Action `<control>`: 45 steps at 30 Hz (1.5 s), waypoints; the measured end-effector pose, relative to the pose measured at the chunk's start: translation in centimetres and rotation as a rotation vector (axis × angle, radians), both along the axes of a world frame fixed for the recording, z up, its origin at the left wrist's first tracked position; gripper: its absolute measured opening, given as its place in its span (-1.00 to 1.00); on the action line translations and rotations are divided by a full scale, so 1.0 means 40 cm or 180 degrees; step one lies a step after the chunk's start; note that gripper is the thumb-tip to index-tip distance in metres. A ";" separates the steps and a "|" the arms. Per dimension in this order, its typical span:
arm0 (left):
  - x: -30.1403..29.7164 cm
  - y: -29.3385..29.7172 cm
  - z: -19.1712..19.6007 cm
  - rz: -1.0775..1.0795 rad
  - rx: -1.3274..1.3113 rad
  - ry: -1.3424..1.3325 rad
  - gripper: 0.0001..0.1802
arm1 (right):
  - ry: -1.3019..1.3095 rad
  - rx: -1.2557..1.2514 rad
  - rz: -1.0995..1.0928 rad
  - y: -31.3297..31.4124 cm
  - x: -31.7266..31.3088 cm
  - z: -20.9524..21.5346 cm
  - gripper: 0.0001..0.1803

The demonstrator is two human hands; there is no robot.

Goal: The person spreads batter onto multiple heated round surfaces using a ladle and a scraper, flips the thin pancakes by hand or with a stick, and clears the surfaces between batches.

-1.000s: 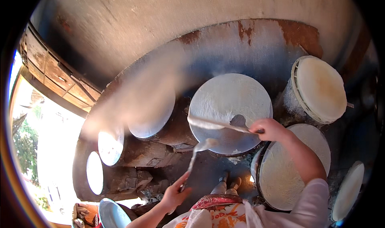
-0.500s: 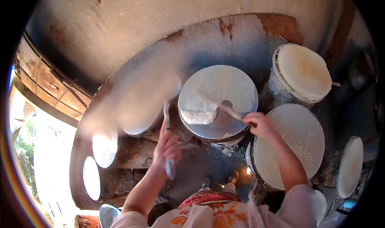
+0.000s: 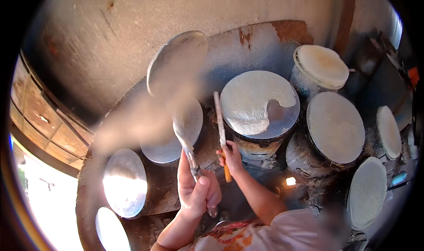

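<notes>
The left hand (image 3: 198, 193) is wrapped around the whitish, rough shaft of a long-handled tool (image 3: 187, 147), thumb uppermost. Beyond it stands a tilted, rimmed disc (image 3: 162, 56) — a brown haze on the left of the view hides whether disc and shaft join. The right hand (image 3: 232, 158) grips the orange end of a slim rod (image 3: 221, 123), whose pale tip points away from the person, just beside the left edge of the middle round plate (image 3: 287, 126).

That plate tops a drum-like base (image 3: 256, 149) and carries a thin pale sheet (image 3: 247, 92). The sheet spreads over the plate's far and left parts, with a thicker white strip along its near edge; a ragged bite at the right exposes darker metal, and the plate's near-right edge is bare.

Behind its right edge stands a bucket (image 3: 302, 82), its wall crusted white, topped by a domed pale layer (image 3: 324, 64) with a tan patch — what lies beneath is hidden. To the right, another round plate (image 3: 336, 127) bears a pale coating. On the left, a shiny plate (image 3: 126, 184) catches strong glare.
</notes>
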State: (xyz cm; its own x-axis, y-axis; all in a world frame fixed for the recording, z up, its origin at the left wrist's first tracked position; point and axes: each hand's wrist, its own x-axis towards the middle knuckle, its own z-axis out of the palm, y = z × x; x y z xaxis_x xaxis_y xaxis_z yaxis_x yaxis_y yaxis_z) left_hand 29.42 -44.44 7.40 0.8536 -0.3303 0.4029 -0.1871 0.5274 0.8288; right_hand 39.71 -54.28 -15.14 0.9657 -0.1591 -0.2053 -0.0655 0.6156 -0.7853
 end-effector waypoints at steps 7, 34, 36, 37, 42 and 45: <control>0.022 0.152 -0.021 -0.0007 0.0083 0.0132 -0.26 | 0.0715 0.0331 -0.0756 -0.064 -0.248 -0.005 -0.68; 0.126 -0.031 -0.073 0.0204 0.1095 0.0231 -0.32 | 0.0994 -0.1635 0.0587 -0.364 -0.380 0.200 -0.67; 0.158 -0.091 -0.075 0.0067 0.1434 0.0279 -0.33 | 0.1445 -0.1261 -0.0191 -0.437 -0.442 0.124 -0.69; 0.166 -0.129 -0.072 0.0007 0.1399 0.0389 -0.33 | 0.1306 -0.1489 -0.0409 -0.484 -0.420 0.117 -0.64; 0.160 -0.270 -0.063 -0.0134 0.1411 0.0284 -0.33 | 0.1063 -0.4942 -0.1686 -0.676 -0.094 0.064 -0.66; 0.163 -0.276 -0.064 -0.0062 0.1468 0.0212 -0.32 | 0.1520 -0.5008 -0.1065 -0.674 0.063 0.159 -0.57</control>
State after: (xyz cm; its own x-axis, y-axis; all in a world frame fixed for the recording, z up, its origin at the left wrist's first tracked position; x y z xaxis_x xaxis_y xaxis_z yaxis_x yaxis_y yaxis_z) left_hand 35.95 -55.48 4.86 0.8645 -0.4783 0.1545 -0.1191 0.1037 0.9874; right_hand 42.25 -81.24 -8.77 0.7514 -0.6525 0.0979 -0.5013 -0.6610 -0.5584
